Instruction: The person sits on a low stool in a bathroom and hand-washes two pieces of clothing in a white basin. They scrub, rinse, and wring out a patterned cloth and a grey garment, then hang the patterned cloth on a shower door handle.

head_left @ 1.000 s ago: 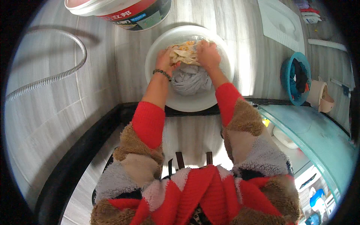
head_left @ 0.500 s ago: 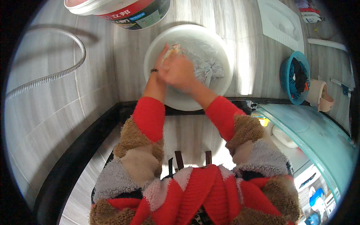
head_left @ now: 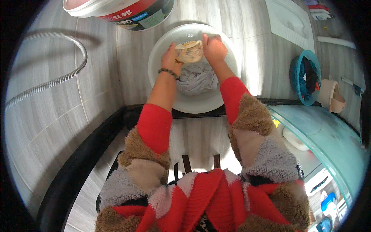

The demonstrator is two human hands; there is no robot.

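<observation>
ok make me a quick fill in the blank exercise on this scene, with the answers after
1. The yellowish patterned cloth is between the left hand and the right hand, within the rim of a basin that is ____ in colour.
2. The bundled cloth lying in that basin is ____ in colour.
3. A beaded bracelet circles the person's ____ wrist.
4. The squat toilet is near the upper ____ corner of the picture.

Missing words: white; grey; left; right.

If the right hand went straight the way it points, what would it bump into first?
Probably the far rim of the white basin, just beyond the right hand. But I can't tell the hand's height, so it might pass above.
</observation>
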